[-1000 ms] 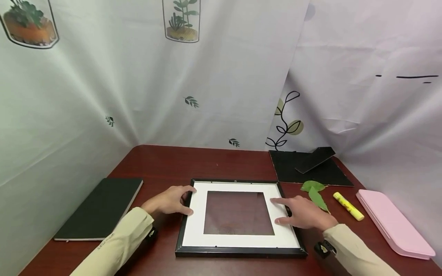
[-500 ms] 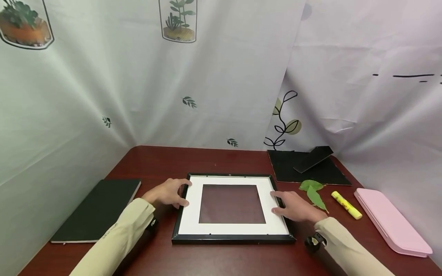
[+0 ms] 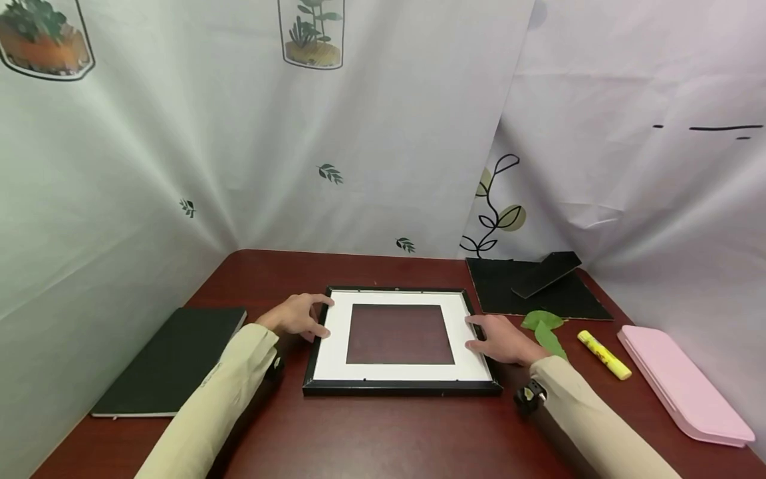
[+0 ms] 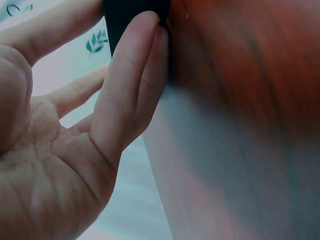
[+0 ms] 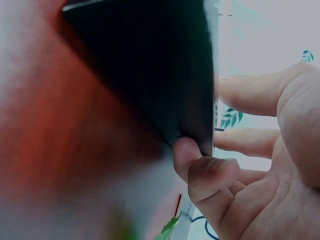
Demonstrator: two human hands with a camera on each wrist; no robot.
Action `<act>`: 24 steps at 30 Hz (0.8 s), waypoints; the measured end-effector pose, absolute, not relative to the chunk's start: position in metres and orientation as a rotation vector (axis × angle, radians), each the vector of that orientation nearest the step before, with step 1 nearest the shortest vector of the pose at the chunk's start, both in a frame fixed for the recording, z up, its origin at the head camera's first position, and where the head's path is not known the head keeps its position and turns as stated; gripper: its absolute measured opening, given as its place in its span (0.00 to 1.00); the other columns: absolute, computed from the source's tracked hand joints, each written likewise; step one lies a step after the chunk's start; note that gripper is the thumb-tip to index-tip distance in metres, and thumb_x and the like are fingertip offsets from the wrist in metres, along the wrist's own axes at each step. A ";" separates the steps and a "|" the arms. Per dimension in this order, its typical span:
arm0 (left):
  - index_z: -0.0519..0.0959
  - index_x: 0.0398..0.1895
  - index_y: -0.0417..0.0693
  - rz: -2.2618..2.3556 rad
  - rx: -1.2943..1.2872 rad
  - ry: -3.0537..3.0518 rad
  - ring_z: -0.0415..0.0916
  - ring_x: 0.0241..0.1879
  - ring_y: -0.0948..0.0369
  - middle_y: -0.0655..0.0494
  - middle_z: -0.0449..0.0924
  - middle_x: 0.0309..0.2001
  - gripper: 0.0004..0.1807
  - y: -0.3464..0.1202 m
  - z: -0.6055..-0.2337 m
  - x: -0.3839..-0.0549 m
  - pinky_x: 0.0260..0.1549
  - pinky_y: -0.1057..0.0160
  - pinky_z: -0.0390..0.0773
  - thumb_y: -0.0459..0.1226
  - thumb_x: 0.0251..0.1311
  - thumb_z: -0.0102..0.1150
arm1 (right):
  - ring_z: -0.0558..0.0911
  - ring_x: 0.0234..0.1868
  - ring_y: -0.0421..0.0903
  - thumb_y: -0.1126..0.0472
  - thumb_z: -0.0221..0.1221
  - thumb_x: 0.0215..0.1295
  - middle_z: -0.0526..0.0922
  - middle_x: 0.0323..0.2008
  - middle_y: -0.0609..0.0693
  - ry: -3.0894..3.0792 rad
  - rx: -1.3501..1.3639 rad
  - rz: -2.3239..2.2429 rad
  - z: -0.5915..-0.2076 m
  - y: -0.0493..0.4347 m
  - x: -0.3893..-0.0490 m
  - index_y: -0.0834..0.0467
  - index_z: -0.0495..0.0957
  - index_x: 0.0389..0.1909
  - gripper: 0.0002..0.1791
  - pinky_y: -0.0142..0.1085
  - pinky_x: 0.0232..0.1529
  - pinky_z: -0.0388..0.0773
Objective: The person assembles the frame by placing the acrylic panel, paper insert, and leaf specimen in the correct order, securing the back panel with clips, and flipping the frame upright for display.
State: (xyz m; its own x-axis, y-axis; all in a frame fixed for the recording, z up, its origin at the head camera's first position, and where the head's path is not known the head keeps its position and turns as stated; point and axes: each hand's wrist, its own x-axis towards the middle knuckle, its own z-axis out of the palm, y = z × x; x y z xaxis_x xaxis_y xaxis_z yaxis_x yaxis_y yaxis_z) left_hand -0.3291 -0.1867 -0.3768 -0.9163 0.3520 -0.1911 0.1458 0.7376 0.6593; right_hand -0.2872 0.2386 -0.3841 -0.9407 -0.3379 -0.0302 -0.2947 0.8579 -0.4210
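Observation:
A black picture frame (image 3: 401, 388) with a white mat (image 3: 335, 370) round a see-through window lies in the middle of the table in the head view. My left hand (image 3: 294, 315) grips its left side, thumb and index finger over the edge onto the mat. On the opposite side my right hand (image 3: 501, 338) holds the frame the same way. In the left wrist view, curled fingers (image 4: 125, 75) press the frame's black outer side (image 4: 132, 12). The right wrist view has fingertips (image 5: 187, 150) against the frame's dark side wall (image 5: 150, 60).
A dark notebook (image 3: 173, 362) lies on the left. At the back right is a black backing board (image 3: 497, 286) with a stand flap (image 3: 547, 274). Green leaves (image 3: 544, 322), a yellow tube (image 3: 604, 354) and a pink case (image 3: 682, 386) lie to the right.
Both hands have moved the picture frame away from the person, toward the back of the table. The notebook, board, leaves, tube and case have stayed in place.

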 end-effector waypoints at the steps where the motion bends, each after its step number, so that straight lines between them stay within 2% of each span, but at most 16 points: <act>1: 0.69 0.71 0.46 0.967 0.378 2.632 0.86 0.26 0.59 0.42 0.79 0.41 0.40 -0.187 -0.376 -0.332 0.35 0.59 0.85 0.35 0.53 0.74 | 0.57 0.14 0.40 0.60 0.65 0.66 0.65 0.15 0.46 2.927 -0.493 -0.641 -0.383 0.238 -0.290 0.69 0.70 0.68 0.32 0.32 0.21 0.61; 3: 0.69 0.71 0.46 0.990 0.355 2.616 0.86 0.27 0.59 0.39 0.79 0.44 0.40 -0.187 -0.376 -0.337 0.36 0.58 0.86 0.34 0.54 0.74 | 0.61 0.17 0.40 0.59 0.64 0.66 0.77 0.21 0.53 2.931 -0.498 -0.608 -0.382 0.237 -0.295 0.69 0.70 0.67 0.32 0.32 0.24 0.64; 4: 0.68 0.71 0.46 1.003 0.344 2.606 0.86 0.28 0.59 0.38 0.78 0.46 0.40 -0.187 -0.376 -0.339 0.37 0.58 0.86 0.34 0.54 0.74 | 0.62 0.18 0.40 0.59 0.64 0.66 0.82 0.28 0.57 2.930 -0.501 -0.585 -0.382 0.237 -0.298 0.69 0.70 0.67 0.32 0.33 0.25 0.66; 6: 0.68 0.72 0.45 1.021 0.329 2.592 0.86 0.29 0.59 0.37 0.77 0.48 0.40 -0.187 -0.375 -0.343 0.37 0.58 0.86 0.33 0.54 0.74 | 0.64 0.20 0.41 0.58 0.64 0.66 0.84 0.39 0.61 2.922 -0.503 -0.525 -0.379 0.236 -0.305 0.69 0.70 0.67 0.32 0.34 0.28 0.68; 8: 0.67 0.72 0.44 1.044 0.317 2.571 0.86 0.31 0.58 0.36 0.76 0.50 0.40 -0.187 -0.374 -0.345 0.38 0.57 0.86 0.32 0.55 0.73 | 0.66 0.22 0.41 0.57 0.64 0.67 0.84 0.40 0.61 2.884 -0.504 -0.493 -0.375 0.237 -0.310 0.68 0.69 0.68 0.33 0.35 0.30 0.68; 11: 0.66 0.72 0.44 1.059 0.296 2.555 0.86 0.31 0.58 0.36 0.76 0.49 0.40 -0.188 -0.375 -0.347 0.38 0.57 0.87 0.31 0.55 0.73 | 0.70 0.21 0.41 0.57 0.64 0.67 0.78 0.28 0.52 2.795 -0.510 -0.470 -0.366 0.241 -0.320 0.65 0.69 0.69 0.32 0.35 0.29 0.70; 13: 0.66 0.72 0.44 1.062 0.289 2.552 0.85 0.31 0.59 0.36 0.76 0.49 0.40 -0.188 -0.376 -0.348 0.38 0.57 0.87 0.31 0.55 0.73 | 0.74 0.21 0.42 0.58 0.63 0.68 0.76 0.26 0.50 2.744 -0.527 -0.467 -0.358 0.245 -0.327 0.63 0.70 0.68 0.30 0.35 0.29 0.72; 16: 0.67 0.72 0.45 1.057 0.278 2.560 0.85 0.31 0.59 0.36 0.76 0.49 0.40 -0.188 -0.377 -0.348 0.37 0.57 0.87 0.31 0.54 0.73 | 0.80 0.23 0.44 0.57 0.61 0.70 0.82 0.32 0.53 2.725 -0.530 -0.434 -0.347 0.256 -0.339 0.62 0.73 0.66 0.26 0.36 0.30 0.76; 18: 0.67 0.72 0.45 1.056 0.276 2.561 0.85 0.31 0.59 0.36 0.76 0.50 0.40 -0.188 -0.376 -0.348 0.37 0.57 0.87 0.31 0.55 0.73 | 0.82 0.27 0.45 0.57 0.60 0.71 0.84 0.39 0.59 2.750 -0.515 -0.410 -0.343 0.267 -0.347 0.64 0.74 0.64 0.25 0.37 0.32 0.78; 22: 0.67 0.72 0.46 1.064 0.269 2.554 0.84 0.32 0.58 0.37 0.76 0.49 0.40 -0.187 -0.377 -0.348 0.37 0.57 0.87 0.31 0.54 0.73 | 0.84 0.36 0.50 0.56 0.58 0.72 0.82 0.50 0.68 2.843 -0.458 -0.438 -0.343 0.297 -0.359 0.69 0.74 0.62 0.25 0.42 0.35 0.81; 24: 0.67 0.72 0.46 1.072 0.263 2.552 0.84 0.32 0.58 0.37 0.77 0.49 0.40 -0.187 -0.378 -0.349 0.37 0.57 0.87 0.31 0.54 0.73 | 0.84 0.41 0.56 0.57 0.57 0.71 0.81 0.51 0.70 2.906 -0.417 -0.503 -0.347 0.314 -0.361 0.71 0.73 0.62 0.26 0.45 0.38 0.81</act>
State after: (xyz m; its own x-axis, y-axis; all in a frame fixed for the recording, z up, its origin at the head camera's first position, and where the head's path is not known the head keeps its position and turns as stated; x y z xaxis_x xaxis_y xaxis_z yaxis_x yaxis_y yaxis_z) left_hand -0.3489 -0.1868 -0.3779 -0.9182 0.3043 -0.2535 0.0319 0.6947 0.7186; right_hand -0.3613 0.3143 -0.3471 -0.9477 -0.2989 -0.1118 -0.2440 0.9044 -0.3500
